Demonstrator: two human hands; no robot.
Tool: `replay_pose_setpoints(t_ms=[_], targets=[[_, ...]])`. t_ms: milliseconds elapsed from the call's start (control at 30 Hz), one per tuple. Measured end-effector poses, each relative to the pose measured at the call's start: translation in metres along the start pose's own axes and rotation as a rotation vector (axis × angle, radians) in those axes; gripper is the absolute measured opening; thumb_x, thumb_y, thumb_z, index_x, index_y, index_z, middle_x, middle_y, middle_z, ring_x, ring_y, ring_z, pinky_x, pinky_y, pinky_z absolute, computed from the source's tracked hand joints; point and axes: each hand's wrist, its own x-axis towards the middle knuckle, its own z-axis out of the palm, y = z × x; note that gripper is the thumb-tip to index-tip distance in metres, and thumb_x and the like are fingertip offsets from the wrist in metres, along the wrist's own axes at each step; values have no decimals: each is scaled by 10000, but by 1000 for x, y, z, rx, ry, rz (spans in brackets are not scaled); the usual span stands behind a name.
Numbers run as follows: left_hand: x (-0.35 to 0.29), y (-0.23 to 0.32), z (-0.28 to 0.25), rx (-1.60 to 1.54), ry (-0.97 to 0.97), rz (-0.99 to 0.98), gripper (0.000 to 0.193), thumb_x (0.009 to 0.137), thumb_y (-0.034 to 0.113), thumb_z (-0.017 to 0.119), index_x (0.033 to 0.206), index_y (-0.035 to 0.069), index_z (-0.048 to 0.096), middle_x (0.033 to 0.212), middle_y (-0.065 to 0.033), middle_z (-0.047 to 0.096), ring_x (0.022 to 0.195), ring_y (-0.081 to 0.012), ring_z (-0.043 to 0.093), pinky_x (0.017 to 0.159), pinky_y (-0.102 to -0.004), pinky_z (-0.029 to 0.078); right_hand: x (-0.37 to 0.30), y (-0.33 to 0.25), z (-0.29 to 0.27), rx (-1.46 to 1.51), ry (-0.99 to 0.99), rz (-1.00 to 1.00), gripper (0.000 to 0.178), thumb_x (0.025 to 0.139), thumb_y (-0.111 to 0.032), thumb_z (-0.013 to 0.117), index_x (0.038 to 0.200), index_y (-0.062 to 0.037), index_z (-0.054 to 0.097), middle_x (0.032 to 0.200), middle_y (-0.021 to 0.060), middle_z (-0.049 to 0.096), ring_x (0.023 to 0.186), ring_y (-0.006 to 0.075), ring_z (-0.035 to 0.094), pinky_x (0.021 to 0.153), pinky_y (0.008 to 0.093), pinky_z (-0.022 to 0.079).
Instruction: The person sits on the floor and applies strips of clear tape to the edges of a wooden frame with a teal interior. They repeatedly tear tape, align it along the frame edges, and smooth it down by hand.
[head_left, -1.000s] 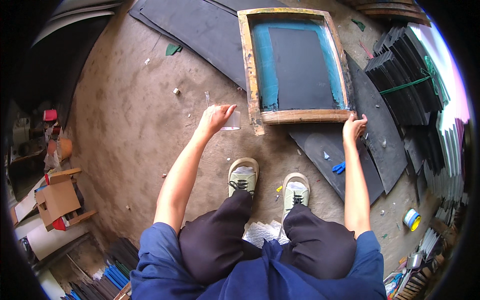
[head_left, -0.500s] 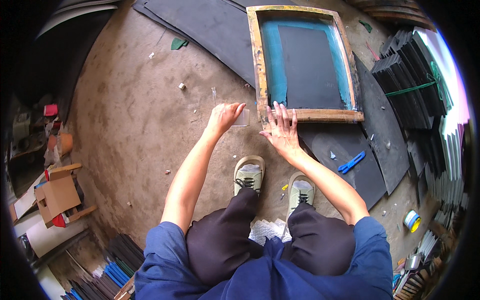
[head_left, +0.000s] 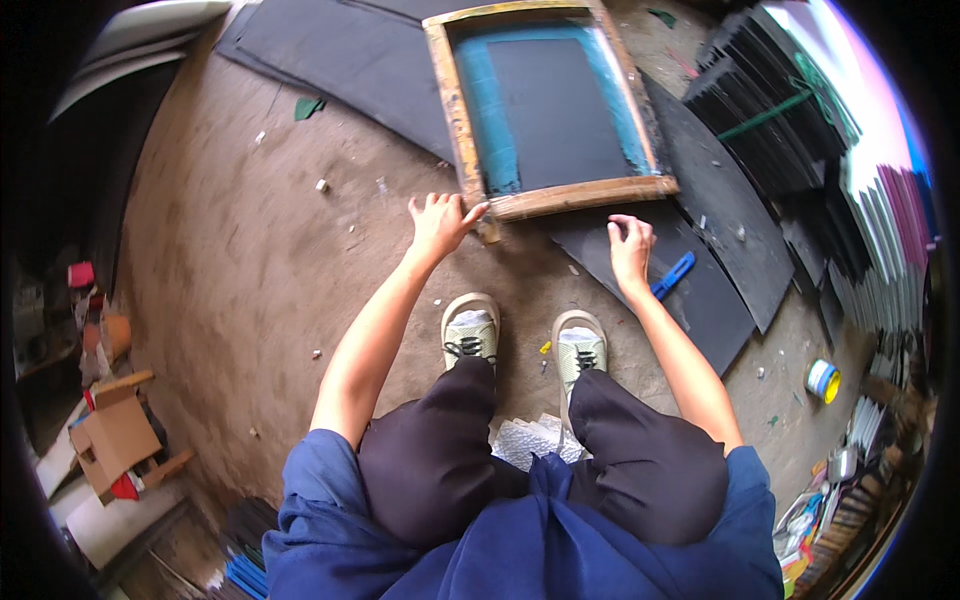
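A screen-printing frame [head_left: 575, 197], wooden with teal mesh around a dark rectangle, lies ahead of me on black sheets. My left hand [head_left: 438, 228] is at its near left corner, fingers apart and thumb reaching to the wood. A clear, yellowish strip [head_left: 490, 230], perhaps tape, hangs at that corner beside the thumb. My right hand [head_left: 630, 255] is off the frame, below its near right part. Its fingers are curled and pinched together; whatever they hold is too small to make out. A blue utility knife [head_left: 674, 276] lies on the black sheet [head_left: 705, 315] right beside this hand.
Tied stacks of black sheets [head_left: 765, 125] stand at the right. A yellow-and-blue tin [head_left: 823, 381] sits on the floor near assorted tools. At the left are a cardboard box [head_left: 118, 440] and a dark panel. My shoes [head_left: 470, 328] stand between my arms, with small scraps scattered around.
My right hand has left the frame's near edge and moved right, toward the knife. My left hand has opened from a closed grip at the frame's corner. The whole view has shifted.
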Motion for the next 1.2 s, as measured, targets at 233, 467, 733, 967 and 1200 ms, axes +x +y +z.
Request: replay_pose_setpoints(t_ms=[233, 467, 733, 967, 1200], targets=[[15, -5, 3, -298, -222, -308, 531, 722, 637, 561, 859, 141, 695, 834, -83, 662, 904, -257, 599, 869, -606, 311, -18, 64, -17, -307, 165, 795, 404, 678, -250, 739, 967, -192, 461, 1135, 135, 355, 1090, 327, 353, 880, 459, 350], [12, 56, 5, -223, -297, -257, 485, 716, 628, 574, 822, 175, 709, 763, -70, 664, 826, -249, 621, 883, -571, 303, -11, 69, -22, -301, 90, 862, 483, 718, -154, 680, 1092, -173, 374, 1108, 171, 387, 1065, 334, 413, 844, 452, 400], [16, 50, 4, -393, -346, -373, 461, 679, 615, 623, 792, 176, 705, 756, -38, 662, 816, -217, 621, 825, -471, 351, -2, 33, -19, 99, 6, 323, 273, 792, -86, 554, 1031, -29, 437, 1017, 259, 471, 1010, 396, 470, 854, 434, 403], [11, 52, 7, -565, -324, -427, 455, 654, 598, 657, 752, 156, 707, 763, -56, 666, 827, -238, 618, 879, -541, 301, -14, -90, -13, -25, -559, -203, 246, 919, -263, 395, 931, -19, 424, 635, 230, 587, 647, 414, 598, 586, 508, 475], [11, 55, 5, -540, -333, -416, 478, 642, 579, 685, 873, 162, 720, 760, -44, 675, 749, -160, 626, 776, -360, 436, -12, -91, 8, -127, -533, -303, 231, 901, -219, 407, 873, 0, 472, 619, 215, 592, 610, 370, 615, 553, 472, 489]])
